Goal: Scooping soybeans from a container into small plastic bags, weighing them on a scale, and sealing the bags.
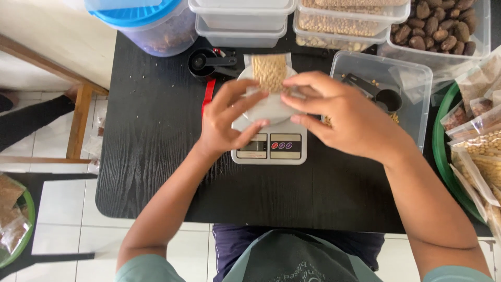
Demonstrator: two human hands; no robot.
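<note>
Up close, both the left hand (227, 122) and right hand (339, 112) pinch a clear bag of pale beans (269, 72) on the scale (271, 146), beside a tub of brown nuts (441, 26).

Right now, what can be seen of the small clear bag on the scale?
The small clear bag is a transparent plastic pouch filled with pale tan grains. It lies flat on the round white platform of the kitchen scale. The left hand and right hand both pinch its near end.
</note>
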